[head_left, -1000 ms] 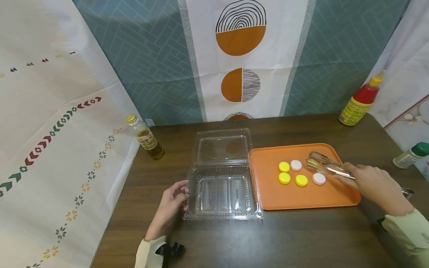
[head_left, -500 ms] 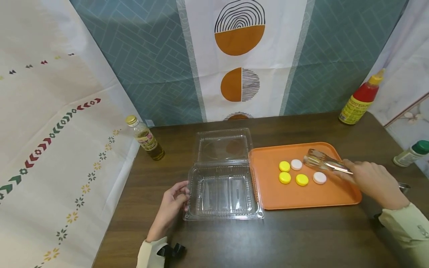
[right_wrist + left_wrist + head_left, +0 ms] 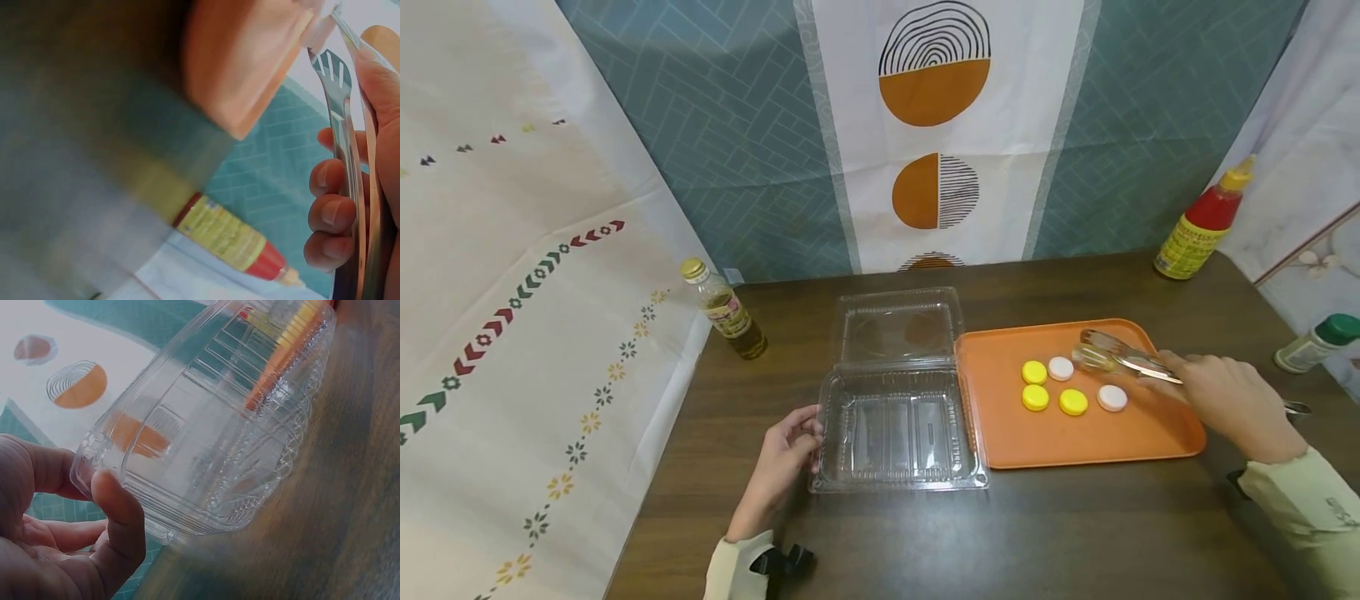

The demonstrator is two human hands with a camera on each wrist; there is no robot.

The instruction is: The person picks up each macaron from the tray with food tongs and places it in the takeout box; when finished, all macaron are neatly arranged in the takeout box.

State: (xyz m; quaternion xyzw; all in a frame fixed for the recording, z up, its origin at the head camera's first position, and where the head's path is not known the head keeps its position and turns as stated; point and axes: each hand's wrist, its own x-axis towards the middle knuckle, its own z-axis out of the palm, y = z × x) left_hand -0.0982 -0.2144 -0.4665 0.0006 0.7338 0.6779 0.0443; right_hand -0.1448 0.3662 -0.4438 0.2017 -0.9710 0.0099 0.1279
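Note:
My left hand (image 3: 786,450) pinches the near left rim of a clear plastic clamshell container (image 3: 891,483) between thumb and fingers. Its lid (image 3: 898,329) lies folded back. In the left wrist view the thumb (image 3: 119,506) overlaps the container's corner. Over the orange tray (image 3: 1015,446), my right hand (image 3: 1232,408) grips metal tongs (image 3: 1142,364), fingers curled round both arms. Something small and pale (image 3: 319,31) shows at the tong tips in the right wrist view; I cannot tell its kind. Three yellow discs (image 3: 1073,402) and two white discs (image 3: 1112,398) lie on the tray.
An oil bottle (image 3: 730,317) stands at the back left of the wooden table (image 3: 1000,533). At the back right is a red and yellow squeeze bottle (image 3: 1202,225), with a green-capped jar (image 3: 1317,343) nearer. Patterned cloths (image 3: 760,150) hang behind and left.
The tongs have shifted slightly left and up, and the yellow disc seen under their tips a second ago has left its spot. The left hand and container stay put.

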